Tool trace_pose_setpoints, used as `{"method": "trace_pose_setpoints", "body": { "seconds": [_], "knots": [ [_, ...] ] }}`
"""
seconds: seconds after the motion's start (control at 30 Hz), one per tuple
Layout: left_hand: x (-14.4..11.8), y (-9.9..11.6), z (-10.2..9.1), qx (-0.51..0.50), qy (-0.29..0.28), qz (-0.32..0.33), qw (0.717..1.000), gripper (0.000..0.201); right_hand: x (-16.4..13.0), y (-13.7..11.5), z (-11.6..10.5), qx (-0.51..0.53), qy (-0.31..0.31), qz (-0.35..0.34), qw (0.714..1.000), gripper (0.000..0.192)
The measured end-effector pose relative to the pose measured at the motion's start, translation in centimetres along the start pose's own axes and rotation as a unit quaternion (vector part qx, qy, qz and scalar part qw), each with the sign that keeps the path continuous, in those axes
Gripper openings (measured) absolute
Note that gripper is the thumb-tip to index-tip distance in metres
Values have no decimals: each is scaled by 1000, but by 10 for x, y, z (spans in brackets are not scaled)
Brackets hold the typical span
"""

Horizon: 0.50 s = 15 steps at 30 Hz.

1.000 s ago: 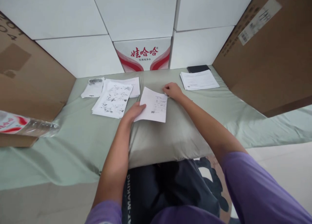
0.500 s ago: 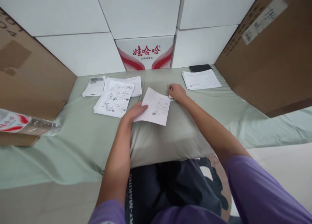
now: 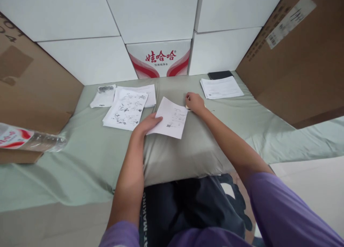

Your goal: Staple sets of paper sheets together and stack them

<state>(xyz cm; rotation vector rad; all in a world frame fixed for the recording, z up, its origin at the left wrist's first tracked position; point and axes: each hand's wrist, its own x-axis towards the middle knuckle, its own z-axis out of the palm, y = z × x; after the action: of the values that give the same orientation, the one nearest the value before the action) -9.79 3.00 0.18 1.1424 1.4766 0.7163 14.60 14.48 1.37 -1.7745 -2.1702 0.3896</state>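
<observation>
Between the thumb and fingers of my left hand point(image 3: 151, 123) is the left edge of a white printed sheet of paper point(image 3: 172, 118), with small text and a square code; whether it is one sheet or several I cannot tell. The sheet tilts above the green cloth. Just past its upper right corner, my right hand point(image 3: 195, 103) is curled closed, low over the cloth. Something small and pale shows at its underside, mostly hidden by the fingers. Left of the sheet lies a stack of papers with black ink drawings point(image 3: 125, 109).
A white packet point(image 3: 103, 96) and more printed papers point(image 3: 150, 93) lie behind the drawings. At the back right are a paper stack point(image 3: 222, 88) and a dark flat object point(image 3: 220, 75). Cardboard boxes point(image 3: 298, 67) flank both sides; white boxes point(image 3: 161, 58) line the back. A plastic bottle point(image 3: 44, 141) is at left.
Both hands and the sheet stay almost in place. The whole view has shifted very slightly.
</observation>
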Motion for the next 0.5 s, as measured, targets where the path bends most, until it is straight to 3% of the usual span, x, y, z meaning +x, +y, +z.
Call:
{"method": "trace_pose_setpoints", "body": {
  "seconds": [0.5],
  "knots": [
    [-1,3,-1,8,4,-14,1000,40,2,5,3,22,4,4,1000,36]
  ]
}}
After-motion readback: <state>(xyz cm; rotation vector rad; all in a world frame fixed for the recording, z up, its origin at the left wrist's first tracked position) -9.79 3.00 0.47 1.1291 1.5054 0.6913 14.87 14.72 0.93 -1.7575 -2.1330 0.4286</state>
